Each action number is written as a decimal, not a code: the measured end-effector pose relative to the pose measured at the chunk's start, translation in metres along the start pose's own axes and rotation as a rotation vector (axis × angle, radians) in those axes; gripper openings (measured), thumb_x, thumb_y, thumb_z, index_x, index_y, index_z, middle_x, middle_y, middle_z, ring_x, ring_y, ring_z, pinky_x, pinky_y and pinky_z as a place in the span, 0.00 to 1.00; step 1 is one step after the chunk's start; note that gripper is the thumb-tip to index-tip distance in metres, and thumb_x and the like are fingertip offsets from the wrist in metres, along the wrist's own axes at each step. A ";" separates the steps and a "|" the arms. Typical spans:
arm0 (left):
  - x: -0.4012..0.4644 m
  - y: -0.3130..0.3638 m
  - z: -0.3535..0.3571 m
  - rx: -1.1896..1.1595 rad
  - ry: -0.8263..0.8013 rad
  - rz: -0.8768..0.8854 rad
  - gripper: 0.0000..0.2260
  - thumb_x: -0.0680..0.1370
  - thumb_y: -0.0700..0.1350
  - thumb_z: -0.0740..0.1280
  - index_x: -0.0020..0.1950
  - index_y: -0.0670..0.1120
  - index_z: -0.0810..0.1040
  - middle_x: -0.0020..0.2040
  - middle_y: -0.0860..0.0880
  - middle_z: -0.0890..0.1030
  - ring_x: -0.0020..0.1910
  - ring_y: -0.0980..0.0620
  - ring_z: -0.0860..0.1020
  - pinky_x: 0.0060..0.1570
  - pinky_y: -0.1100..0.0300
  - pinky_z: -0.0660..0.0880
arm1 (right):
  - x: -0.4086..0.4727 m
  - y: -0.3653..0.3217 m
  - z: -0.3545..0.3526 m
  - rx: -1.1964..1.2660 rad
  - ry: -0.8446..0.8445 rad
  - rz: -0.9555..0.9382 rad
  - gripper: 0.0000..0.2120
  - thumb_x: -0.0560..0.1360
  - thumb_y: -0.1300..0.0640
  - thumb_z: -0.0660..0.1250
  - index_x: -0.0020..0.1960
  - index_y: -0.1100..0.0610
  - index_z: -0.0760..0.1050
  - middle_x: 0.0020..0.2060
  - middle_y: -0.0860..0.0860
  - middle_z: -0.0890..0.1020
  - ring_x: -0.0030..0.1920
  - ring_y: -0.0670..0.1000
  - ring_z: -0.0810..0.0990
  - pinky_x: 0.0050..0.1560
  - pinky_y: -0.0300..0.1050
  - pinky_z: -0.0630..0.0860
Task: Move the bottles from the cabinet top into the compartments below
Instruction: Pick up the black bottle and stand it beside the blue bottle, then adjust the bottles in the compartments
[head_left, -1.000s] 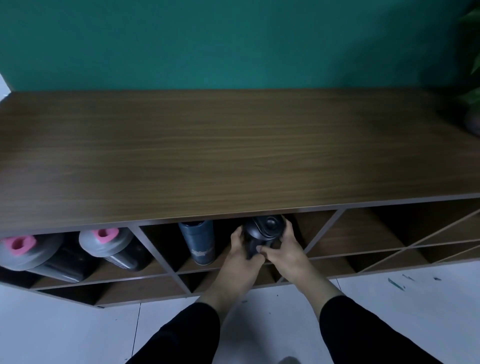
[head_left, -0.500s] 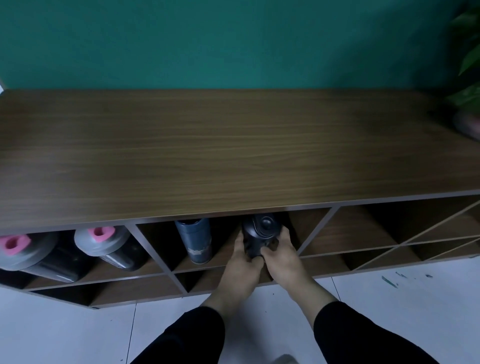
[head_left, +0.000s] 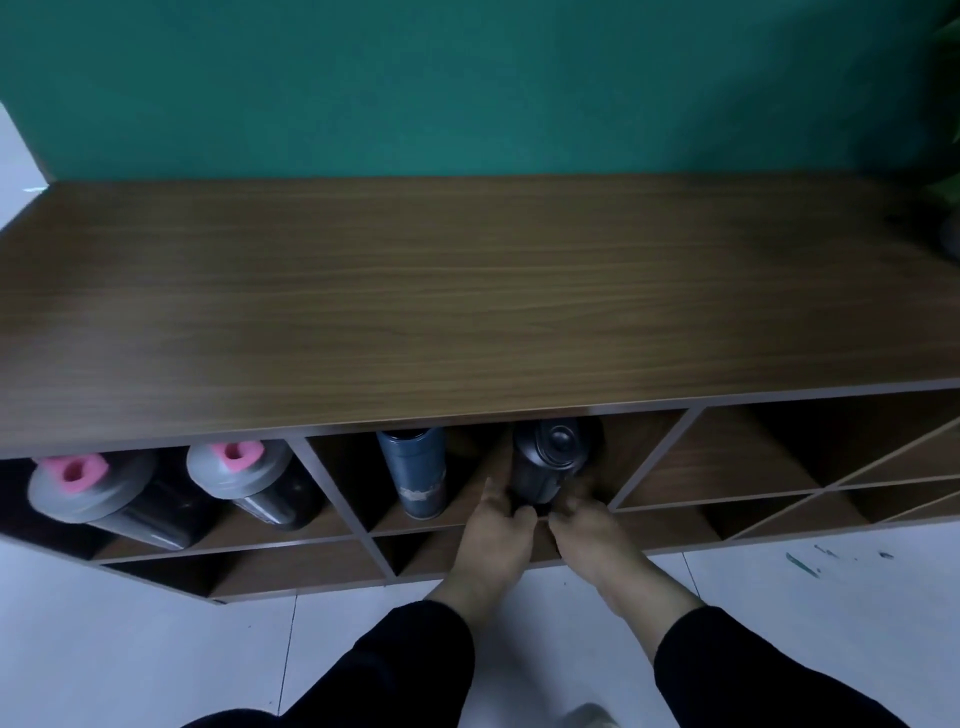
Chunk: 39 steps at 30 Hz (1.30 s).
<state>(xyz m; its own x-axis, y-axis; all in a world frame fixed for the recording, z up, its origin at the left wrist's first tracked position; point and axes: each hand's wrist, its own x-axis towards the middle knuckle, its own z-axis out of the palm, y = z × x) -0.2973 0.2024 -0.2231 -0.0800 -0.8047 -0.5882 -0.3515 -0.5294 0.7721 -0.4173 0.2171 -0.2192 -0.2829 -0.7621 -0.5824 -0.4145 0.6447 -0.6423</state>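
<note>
Both hands down at the black bottle (head_left: 545, 462), which stands in the middle compartment of the cabinet (head_left: 467, 312), just under the top's front edge. Left hand (head_left: 493, 535) has its fingers on the bottle's lower left side, right hand (head_left: 592, 530) on the lower right; fingertips curl around the base from both sides, so it's a two-handed hold, loose-looking (how hard they press, can't tell). Blue bottle (head_left: 415, 473) stands left of the black bottle in the same compartment, clear gap btwn them. Right of the black bottle there's open shelf room up to the slanted divider (head_left: 654, 452). Overhead room is tight: the bottle's cap sits close beneath the top's edge. Further left of the black bottle, past another divider, two grey-lidded bottles w/ pink caps (head_left: 72, 470) (head_left: 236, 457) lie tilted in the next compartment.

Vs. half a sec ago: the black bottle sits deeper and more upright, and the hands have slid lower on it, thumbs now near the base. The blue bottle hasn't moved.
</note>
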 end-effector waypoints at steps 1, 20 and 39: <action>0.000 -0.006 -0.004 0.009 0.010 -0.005 0.09 0.80 0.37 0.62 0.58 0.40 0.78 0.56 0.38 0.82 0.56 0.39 0.80 0.63 0.45 0.76 | -0.001 0.003 0.003 -0.051 -0.056 0.024 0.12 0.78 0.58 0.58 0.53 0.63 0.76 0.41 0.55 0.78 0.38 0.51 0.74 0.37 0.43 0.69; 0.018 -0.057 -0.069 -0.325 0.193 0.044 0.35 0.73 0.43 0.62 0.81 0.55 0.61 0.64 0.48 0.84 0.61 0.46 0.83 0.70 0.41 0.75 | 0.023 -0.054 0.088 0.082 -0.255 -0.250 0.29 0.78 0.68 0.55 0.77 0.55 0.60 0.75 0.55 0.68 0.75 0.52 0.66 0.74 0.48 0.63; 0.026 -0.042 -0.083 -0.369 0.199 0.057 0.17 0.82 0.35 0.64 0.68 0.49 0.73 0.56 0.48 0.86 0.53 0.54 0.84 0.60 0.53 0.79 | 0.017 -0.044 0.088 0.063 -0.217 -0.274 0.28 0.79 0.68 0.55 0.78 0.57 0.60 0.74 0.55 0.69 0.74 0.50 0.68 0.74 0.44 0.63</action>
<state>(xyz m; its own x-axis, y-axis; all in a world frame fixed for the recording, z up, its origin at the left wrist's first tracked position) -0.2069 0.1814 -0.2511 0.1044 -0.8524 -0.5123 0.0083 -0.5144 0.8575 -0.3279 0.1807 -0.2450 0.0245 -0.8812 -0.4722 -0.3937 0.4256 -0.8148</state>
